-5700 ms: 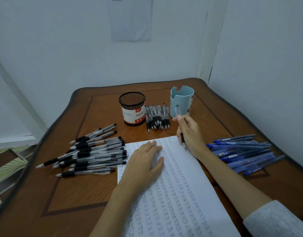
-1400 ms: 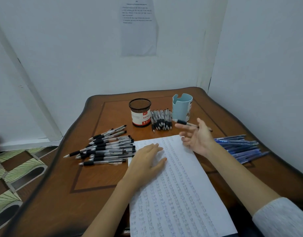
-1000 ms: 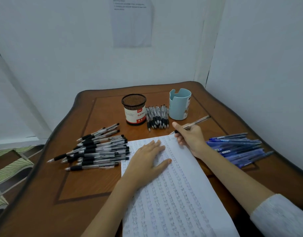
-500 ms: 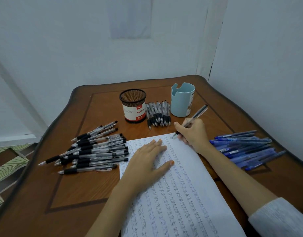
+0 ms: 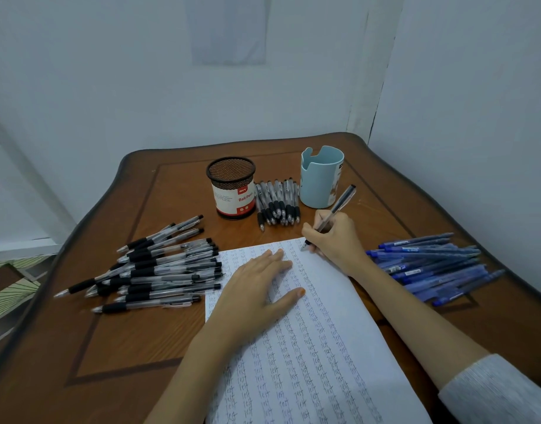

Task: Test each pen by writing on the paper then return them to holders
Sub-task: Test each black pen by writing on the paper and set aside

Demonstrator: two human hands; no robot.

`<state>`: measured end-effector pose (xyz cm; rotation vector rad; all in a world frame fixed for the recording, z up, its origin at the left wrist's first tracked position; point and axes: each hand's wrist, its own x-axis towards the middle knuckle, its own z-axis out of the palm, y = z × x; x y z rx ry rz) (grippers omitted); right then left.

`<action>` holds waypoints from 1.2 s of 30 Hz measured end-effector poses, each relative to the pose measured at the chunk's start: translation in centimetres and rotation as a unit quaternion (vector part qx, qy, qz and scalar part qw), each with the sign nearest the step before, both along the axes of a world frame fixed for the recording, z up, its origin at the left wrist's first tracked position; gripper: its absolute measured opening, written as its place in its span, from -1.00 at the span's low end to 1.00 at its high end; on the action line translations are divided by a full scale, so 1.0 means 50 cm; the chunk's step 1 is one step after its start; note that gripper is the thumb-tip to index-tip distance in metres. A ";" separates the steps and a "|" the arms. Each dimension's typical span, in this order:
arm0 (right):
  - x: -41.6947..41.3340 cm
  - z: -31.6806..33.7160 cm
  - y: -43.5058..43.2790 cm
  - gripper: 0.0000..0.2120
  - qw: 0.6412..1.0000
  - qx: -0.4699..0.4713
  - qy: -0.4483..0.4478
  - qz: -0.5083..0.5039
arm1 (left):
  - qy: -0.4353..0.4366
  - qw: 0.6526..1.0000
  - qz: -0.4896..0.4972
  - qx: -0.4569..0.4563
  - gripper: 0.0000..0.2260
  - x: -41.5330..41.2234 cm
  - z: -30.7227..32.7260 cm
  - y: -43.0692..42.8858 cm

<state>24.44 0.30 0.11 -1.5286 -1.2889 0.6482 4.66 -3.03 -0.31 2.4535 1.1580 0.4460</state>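
My right hand (image 5: pixel 334 240) grips a clear pen with a black grip (image 5: pixel 339 205), its tip on the top edge of the paper (image 5: pixel 324 347). The sheet is covered in columns of small handwritten words. My left hand (image 5: pixel 260 289) lies flat on the paper's upper left, fingers straight. Behind stand a black mesh holder (image 5: pixel 231 186) and a light blue holder (image 5: pixel 321 175), with a short row of black pens (image 5: pixel 276 206) lying between them.
A pile of black-grip pens (image 5: pixel 159 267) lies left of the paper and a pile of blue pens (image 5: pixel 431 264) lies to the right on the brown wooden table (image 5: pixel 116 341). Walls close in behind and on the right.
My right hand took a pen from near the blue holder, turned it into a writing grip and lowered its tip onto the paper's top edge. My left hand stayed flat on the sheet.
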 end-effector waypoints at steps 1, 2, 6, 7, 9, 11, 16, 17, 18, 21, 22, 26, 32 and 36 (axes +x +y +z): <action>0.000 0.000 0.000 -0.73 1.000 -0.001 -0.002 0.000 | 0.000 1.000 0.000 0.000 -0.47 0.000 0.000 0.000; 0.000 0.001 0.000 -0.74 1.000 -0.002 -0.004 -0.002 | 0.001 1.000 0.001 0.000 -0.47 0.000 0.000 0.000; 0.000 0.008 -0.003 -0.72 1.000 -0.004 0.000 0.012 | 0.003 1.000 0.001 -0.001 -0.47 0.000 0.000 -0.001; 0.001 0.009 -0.004 -0.71 1.000 -0.006 0.003 0.014 | 0.003 1.000 0.001 -0.002 -0.47 0.000 0.001 -0.001; 0.002 0.010 -0.003 -0.70 1.000 -0.008 0.016 0.002 | 0.004 1.000 0.000 -0.003 -0.46 0.000 0.001 -0.001; 0.002 0.010 -0.002 -0.71 1.000 -0.005 0.023 -0.006 | 0.006 1.000 0.000 -0.003 -0.46 -0.001 0.001 -0.001; 0.002 0.009 -0.003 -0.71 1.000 -0.001 0.012 0.010 | 0.003 1.000 0.000 -0.003 -0.45 0.001 0.000 0.000; 0.002 0.010 -0.003 -0.70 1.000 -0.002 0.011 0.013 | 0.003 1.000 0.000 -0.003 -0.45 0.001 0.000 0.000; 0.002 0.010 -0.003 -0.71 1.000 -0.002 0.009 0.014 | 0.003 1.000 0.001 -0.003 -0.45 0.001 -0.001 0.000; 0.006 0.009 -0.003 -0.69 1.000 0.014 0.019 0.001 | 0.005 1.000 0.001 -0.003 -0.45 0.001 0.000 0.000; 0.007 0.008 -0.003 -0.69 1.000 0.020 0.023 -0.003 | 0.006 1.000 0.001 -0.003 -0.46 0.000 0.000 0.000; 0.006 0.005 -0.002 -0.71 1.000 0.016 0.008 0.005 | 0.003 1.000 0.001 -0.003 -0.46 0.002 0.000 0.000; 0.007 0.008 -0.003 -0.70 1.000 0.011 0.014 0.016 | 0.002 1.000 0.000 -0.001 -0.46 0.002 0.001 -0.001; 0.007 0.005 -0.003 -0.69 1.000 0.019 0.022 0.008 | 0.005 1.000 0.000 0.003 -0.47 0.001 0.001 -0.001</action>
